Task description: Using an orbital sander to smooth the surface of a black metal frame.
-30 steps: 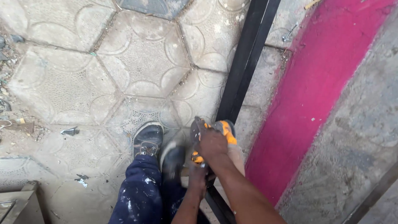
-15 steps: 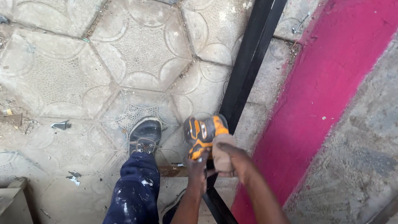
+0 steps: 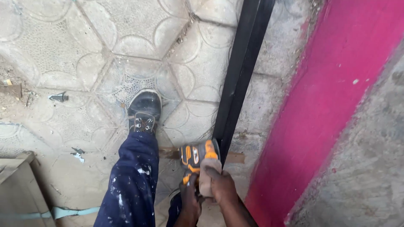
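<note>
Both hands are at the bottom edge, close together, wrapped around an orange and black power tool (image 3: 198, 157). Left hand (image 3: 189, 201) grips the lower body of the tool, fingers closed around it. Right hand (image 3: 219, 187) clamps the top and right side, with a pale cloth or pad (image 3: 207, 176) under the palm. Tool head sits against the left face of a black steel bar (image 3: 240, 80). The working end is hidden, so it cannot be told what kind of head it carries.

Left of the hands: a leg in dark blue trousers (image 3: 130, 180) flecked with white paint, ending in a black shoe (image 3: 144, 110) planted flat on the paving. A second shoe is barely visible just below the left hand.

A strip of wood (image 3: 233, 158) lies under the bar, just right of the tool.

The bar runs from the hands up and to the right, out of the top of the view. It lies on grey hexagon-pattern paving (image 3: 105, 46). Right of the bar: a magenta painted band (image 3: 332, 109), then bare concrete (image 3: 378, 168).

Far left: small debris scraps (image 3: 59, 97) on the paving, and a wooden board edge (image 3: 17, 176) in the lower left corner.
</note>
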